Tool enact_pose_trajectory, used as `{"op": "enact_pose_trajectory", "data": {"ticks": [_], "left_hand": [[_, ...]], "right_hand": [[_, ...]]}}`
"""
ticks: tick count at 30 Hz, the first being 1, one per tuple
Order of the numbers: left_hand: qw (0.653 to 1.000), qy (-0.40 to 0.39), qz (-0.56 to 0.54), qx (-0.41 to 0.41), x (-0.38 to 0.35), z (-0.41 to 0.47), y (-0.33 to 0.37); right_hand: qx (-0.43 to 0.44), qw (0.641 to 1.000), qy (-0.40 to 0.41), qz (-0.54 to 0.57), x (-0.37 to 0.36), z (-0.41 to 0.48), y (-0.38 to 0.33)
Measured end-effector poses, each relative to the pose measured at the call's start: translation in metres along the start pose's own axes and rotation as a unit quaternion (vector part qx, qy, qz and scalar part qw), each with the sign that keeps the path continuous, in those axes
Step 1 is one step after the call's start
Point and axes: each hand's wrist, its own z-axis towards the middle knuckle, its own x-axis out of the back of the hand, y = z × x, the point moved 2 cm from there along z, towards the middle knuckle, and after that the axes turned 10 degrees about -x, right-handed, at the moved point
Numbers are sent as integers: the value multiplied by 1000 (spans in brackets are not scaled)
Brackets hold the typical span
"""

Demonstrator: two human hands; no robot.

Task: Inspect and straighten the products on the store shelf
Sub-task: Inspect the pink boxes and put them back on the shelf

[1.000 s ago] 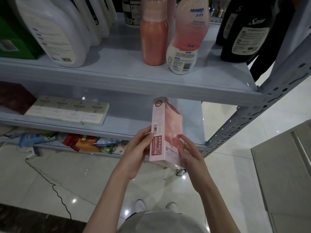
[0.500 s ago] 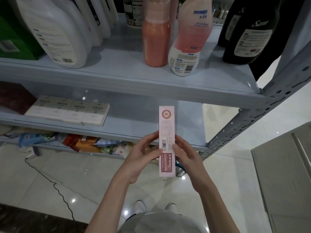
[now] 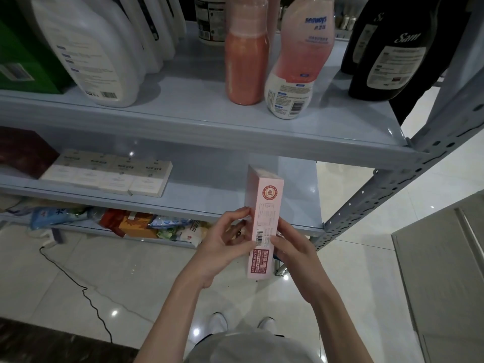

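A tall pink carton (image 3: 264,205) stands upright in the air in front of the grey metal shelf (image 3: 199,132), its narrow side with a round red seal and a barcode turned toward me. My left hand (image 3: 222,242) grips its left edge with thumb and fingers. My right hand (image 3: 293,250) holds the lower right edge, thumb across the label. The carton is level with the middle shelf board (image 3: 296,192), which is bare behind it.
The upper board carries white jugs (image 3: 91,48), an orange bottle (image 3: 246,61), a pink-and-white lotion bottle (image 3: 298,64) and black bottles (image 3: 387,53). Cream boxes (image 3: 110,174) lie on the middle board, snack bags (image 3: 146,221) lower down. A black cable (image 3: 86,289) crosses the tiled floor.
The carton has turned in my hands from its broad pink face to its narrow labelled side, then a little further so its left face shows. Both hands stayed on it.
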Motion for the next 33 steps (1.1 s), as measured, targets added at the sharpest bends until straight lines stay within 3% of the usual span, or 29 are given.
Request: {"op": "enact_pose_trajectory", "data": {"ticks": [7,18,28,33], "left_hand": [[999,27,-41,6,4,-1,-1],[994,104,12,21,-9,4,12],[999,17,-1,29,-20,5,10],[998,57,-26,22,-19,4,10]], "right_hand": [[26,999,20,-16,-6,1,-2],[33,999,10,-9,-11,-5,-1],[6,1000,24,-13,-16,-2,-8],[-4,999,51,3,-17,-1,-6]]}}
